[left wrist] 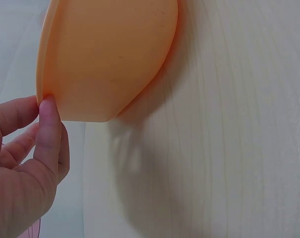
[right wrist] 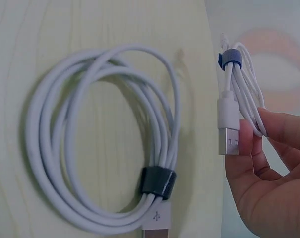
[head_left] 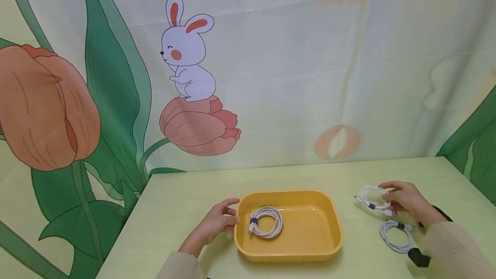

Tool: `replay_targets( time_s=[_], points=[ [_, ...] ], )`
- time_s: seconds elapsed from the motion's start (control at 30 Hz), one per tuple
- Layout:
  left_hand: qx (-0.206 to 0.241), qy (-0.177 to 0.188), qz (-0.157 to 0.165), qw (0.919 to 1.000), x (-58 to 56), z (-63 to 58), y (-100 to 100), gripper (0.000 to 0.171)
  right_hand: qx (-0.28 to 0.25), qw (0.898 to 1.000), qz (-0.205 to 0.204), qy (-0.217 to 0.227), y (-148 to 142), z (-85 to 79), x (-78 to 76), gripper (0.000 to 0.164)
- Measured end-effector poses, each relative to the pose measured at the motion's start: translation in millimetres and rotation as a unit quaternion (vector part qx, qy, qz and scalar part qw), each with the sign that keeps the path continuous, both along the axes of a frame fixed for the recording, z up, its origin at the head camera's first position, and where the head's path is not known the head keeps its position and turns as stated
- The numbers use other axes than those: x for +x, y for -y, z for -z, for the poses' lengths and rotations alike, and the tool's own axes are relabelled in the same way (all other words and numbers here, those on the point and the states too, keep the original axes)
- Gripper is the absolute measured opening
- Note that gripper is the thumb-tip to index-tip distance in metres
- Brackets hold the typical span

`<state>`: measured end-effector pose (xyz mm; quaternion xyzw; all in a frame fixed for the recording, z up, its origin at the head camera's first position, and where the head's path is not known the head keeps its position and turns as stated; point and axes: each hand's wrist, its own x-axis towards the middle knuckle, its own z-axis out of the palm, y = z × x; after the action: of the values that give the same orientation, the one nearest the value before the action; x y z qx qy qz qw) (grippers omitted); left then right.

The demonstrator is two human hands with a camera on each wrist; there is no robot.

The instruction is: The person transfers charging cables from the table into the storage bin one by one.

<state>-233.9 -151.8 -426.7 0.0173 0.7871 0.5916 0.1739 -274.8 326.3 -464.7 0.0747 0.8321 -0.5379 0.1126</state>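
My left hand (head_left: 214, 224) pinches the left rim of a yellow plastic tray (head_left: 288, 258), thumb and fingertips at its edge; the left wrist view shows the tray's outer wall (left wrist: 110, 54) beside the hand (left wrist: 26, 163). Inside the tray, toward its left, lies a coiled white USB cable (head_left: 278, 223) with a dark blue strap. To the right of the tray, my right hand (head_left: 407, 199) pinches another coiled white USB cable (right wrist: 246, 82), tied with a blue strap, its USB plug hanging down. Just below that hand, a third coiled cable (right wrist: 38, 134), greyish white with a black strap, lies on the table.
The pale wood-grain table (head_left: 186, 197) backs onto a hanging cloth (head_left: 279, 76) printed with a rabbit and tulips. A black object (head_left: 419, 257) shows near the right sleeve (head_left: 453, 244).
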Motion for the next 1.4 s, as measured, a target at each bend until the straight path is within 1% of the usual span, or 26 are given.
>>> replay_targets(
  time_s=[0.1, 0.3, 0.4, 0.67, 0.87, 1.0, 1.2, 1.4],
  points=[
    [-0.001, 0.002, -0.001, 1.0000, -3.4, 4.8, 1, 0.049, -0.004, 1.000, -0.009, -0.011, 3, -1.9, -0.1, 0.044],
    [-0.001, 0.004, -0.006, 1.0000, -15.1, 25.1, 5, 0.050, -0.012, 1.000, -0.018, -0.019, 9, -6.7, -0.2, 0.044],
    [-0.001, 0.005, -0.008, 1.0000, -17.5, 29.4, 6, 0.050, -0.015, 1.000, -0.019, -0.019, 12, -7.9, -0.4, 0.045],
    [-0.006, 0.007, -0.009, 0.9999, -17.7, 29.6, 7, 0.050, -0.017, 0.999, -0.022, -0.021, 17, -8.9, -1.4, 0.047],
    [-0.005, 0.006, -0.008, 0.9999, -18.1, 30.8, 7, 0.050, -0.030, 0.999, -0.030, -0.027, 20, -11.5, 0.2, 0.048],
    [-0.003, 0.004, -0.005, 1.0000, -18.4, 31.3, 8, 0.050, -0.042, 0.998, -0.033, -0.028, 23, -15.2, 1.2, 0.045],
    [0.001, -0.001, -0.006, 1.0000, -18.0, 30.9, 7, 0.050, -0.051, 0.998, -0.037, -0.027, 26, -17.8, 0.9, 0.046],
    [-0.003, 0.001, -0.006, 1.0000, -18.5, 31.3, 7, 0.050, -0.057, 0.997, -0.039, -0.026, 29, -19.8, 0.8, 0.044]
  ],
)
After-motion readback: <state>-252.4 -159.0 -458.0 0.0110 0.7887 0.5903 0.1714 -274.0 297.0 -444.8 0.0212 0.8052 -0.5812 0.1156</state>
